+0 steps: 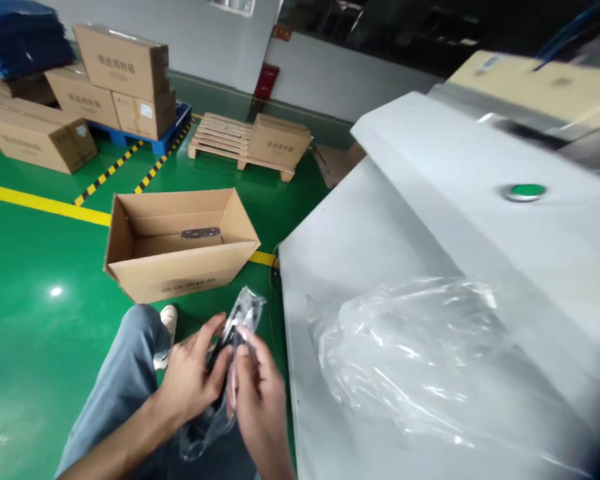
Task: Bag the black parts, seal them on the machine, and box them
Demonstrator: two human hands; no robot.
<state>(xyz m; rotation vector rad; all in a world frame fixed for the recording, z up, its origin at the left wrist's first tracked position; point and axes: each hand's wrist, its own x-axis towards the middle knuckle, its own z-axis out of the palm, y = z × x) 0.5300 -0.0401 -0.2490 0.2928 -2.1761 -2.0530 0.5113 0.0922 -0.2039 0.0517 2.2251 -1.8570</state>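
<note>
Low in the middle of the head view, a long dark part in a clear plastic bag [249, 308] is held over my lap. My left hand [195, 373] grips it from the left, fingers and thumb closed around it. From the right, my right hand [261, 387] pinches the plastic along its side. The part's exact kind is hidden by the wrapping and my fingers. Ahead on the floor stands an open cardboard box [180, 270], with one dark wrapped part [201, 233] lying inside.
Clear plastic bags [405, 360] lie on the white machine surface [340, 233] at my right, near a green button [528, 191]. Closed cartons [125, 63] sit on a blue pallet [173, 133]. A wooden pallet [220, 138] carries another carton [279, 141].
</note>
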